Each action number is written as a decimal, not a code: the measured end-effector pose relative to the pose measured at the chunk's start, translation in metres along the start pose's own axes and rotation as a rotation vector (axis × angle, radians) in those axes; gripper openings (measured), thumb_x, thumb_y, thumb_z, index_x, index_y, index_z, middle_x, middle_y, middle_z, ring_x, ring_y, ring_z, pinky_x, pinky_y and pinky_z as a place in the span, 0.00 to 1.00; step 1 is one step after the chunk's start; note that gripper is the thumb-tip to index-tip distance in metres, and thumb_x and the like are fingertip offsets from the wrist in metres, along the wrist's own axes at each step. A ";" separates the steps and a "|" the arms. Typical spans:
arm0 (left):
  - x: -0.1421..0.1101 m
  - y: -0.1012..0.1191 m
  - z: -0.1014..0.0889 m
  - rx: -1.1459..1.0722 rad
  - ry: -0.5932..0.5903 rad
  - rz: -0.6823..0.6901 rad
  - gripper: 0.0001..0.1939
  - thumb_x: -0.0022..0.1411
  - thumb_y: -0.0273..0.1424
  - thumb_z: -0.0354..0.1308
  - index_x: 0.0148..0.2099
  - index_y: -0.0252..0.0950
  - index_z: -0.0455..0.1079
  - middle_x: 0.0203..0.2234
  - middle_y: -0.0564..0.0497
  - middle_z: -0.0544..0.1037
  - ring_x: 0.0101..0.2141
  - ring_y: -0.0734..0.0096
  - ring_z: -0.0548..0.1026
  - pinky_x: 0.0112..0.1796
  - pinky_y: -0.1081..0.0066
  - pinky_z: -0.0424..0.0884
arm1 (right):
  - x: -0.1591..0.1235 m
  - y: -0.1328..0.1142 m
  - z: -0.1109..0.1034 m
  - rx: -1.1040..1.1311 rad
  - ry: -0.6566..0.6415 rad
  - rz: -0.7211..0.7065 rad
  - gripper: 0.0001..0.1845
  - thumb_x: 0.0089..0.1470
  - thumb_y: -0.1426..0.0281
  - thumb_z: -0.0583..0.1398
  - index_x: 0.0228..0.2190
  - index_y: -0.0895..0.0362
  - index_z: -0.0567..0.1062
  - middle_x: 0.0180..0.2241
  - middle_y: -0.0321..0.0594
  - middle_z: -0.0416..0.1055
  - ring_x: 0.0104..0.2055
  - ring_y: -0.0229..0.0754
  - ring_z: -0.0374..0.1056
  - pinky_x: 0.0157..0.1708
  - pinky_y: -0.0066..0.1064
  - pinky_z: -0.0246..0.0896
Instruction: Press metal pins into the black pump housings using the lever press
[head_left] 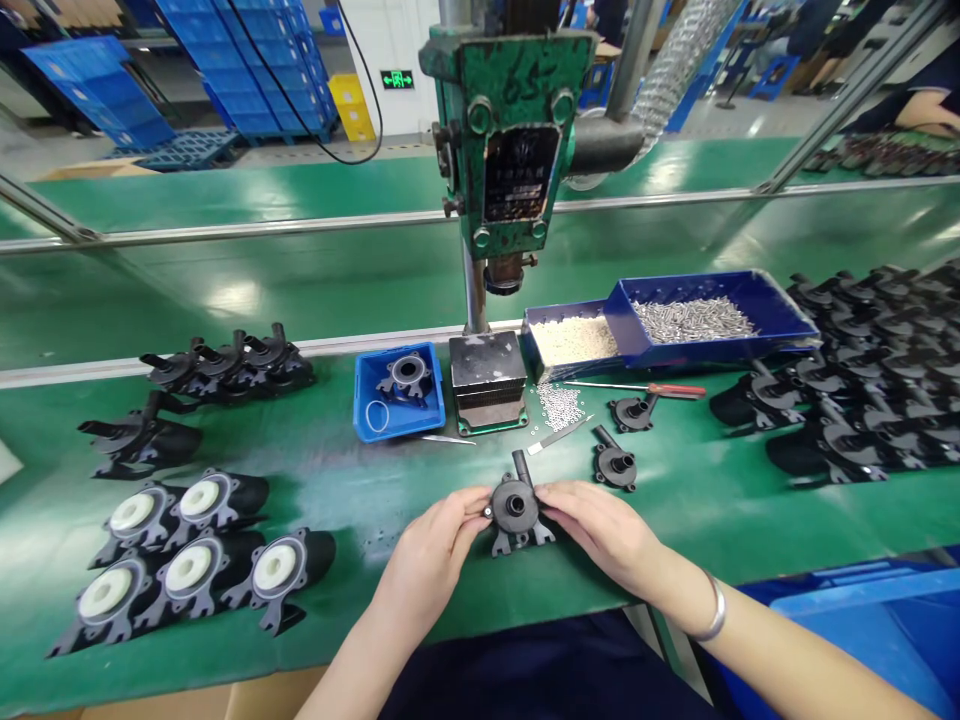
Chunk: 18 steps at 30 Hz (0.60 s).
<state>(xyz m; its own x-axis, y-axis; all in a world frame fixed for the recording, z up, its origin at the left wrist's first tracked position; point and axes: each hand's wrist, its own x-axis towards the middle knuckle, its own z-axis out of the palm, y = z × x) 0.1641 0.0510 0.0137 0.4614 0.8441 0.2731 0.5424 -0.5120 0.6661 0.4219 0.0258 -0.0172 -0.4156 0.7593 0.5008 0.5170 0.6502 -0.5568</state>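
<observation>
In front of the press (517, 90), the black housing (516, 503) is pinched at its sides between the fingertips of the left hand (429, 550) and right hand (604, 530); probably stiff and light, it is best gripped there

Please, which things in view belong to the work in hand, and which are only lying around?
Likely part of the work: black housing between left hand and right hand; two loose black covers; small white rings; small metal pieces.

Probably only lying around: blue crates and yellow crate behind.
</observation>
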 end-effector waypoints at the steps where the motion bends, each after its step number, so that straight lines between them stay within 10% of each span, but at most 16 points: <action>1: 0.000 0.000 0.000 0.013 0.005 0.009 0.13 0.71 0.28 0.52 0.56 0.41 0.67 0.41 0.51 0.83 0.40 0.67 0.83 0.42 0.70 0.81 | -0.002 0.001 -0.001 0.007 -0.001 -0.010 0.29 0.64 0.80 0.56 0.64 0.53 0.62 0.51 0.48 0.75 0.52 0.46 0.73 0.51 0.42 0.74; 11: -0.011 -0.006 0.011 0.081 0.071 0.170 0.13 0.69 0.22 0.54 0.53 0.35 0.70 0.44 0.46 0.82 0.45 0.69 0.81 0.48 0.73 0.78 | 0.003 -0.005 -0.020 -0.199 -0.146 -0.158 0.31 0.64 0.80 0.53 0.67 0.63 0.56 0.55 0.56 0.72 0.59 0.50 0.68 0.56 0.43 0.72; 16: -0.014 -0.008 0.011 0.132 0.050 0.109 0.17 0.69 0.28 0.55 0.59 0.37 0.66 0.48 0.46 0.80 0.49 0.65 0.79 0.51 0.69 0.77 | 0.061 0.037 -0.103 -0.520 0.229 0.115 0.22 0.63 0.74 0.58 0.59 0.57 0.70 0.54 0.50 0.73 0.57 0.50 0.69 0.59 0.46 0.66; 18: -0.014 -0.007 0.009 0.150 0.035 0.071 0.18 0.70 0.29 0.55 0.60 0.39 0.65 0.51 0.46 0.78 0.52 0.65 0.77 0.53 0.67 0.75 | 0.090 0.072 -0.146 -0.698 0.175 0.365 0.17 0.63 0.70 0.58 0.52 0.61 0.76 0.51 0.53 0.75 0.55 0.54 0.70 0.57 0.46 0.64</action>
<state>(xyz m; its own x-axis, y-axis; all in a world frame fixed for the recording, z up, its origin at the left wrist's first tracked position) 0.1598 0.0410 -0.0012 0.4790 0.8086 0.3416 0.6092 -0.5864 0.5339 0.5309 0.1368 0.0840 -0.0366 0.8677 0.4958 0.9698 0.1506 -0.1918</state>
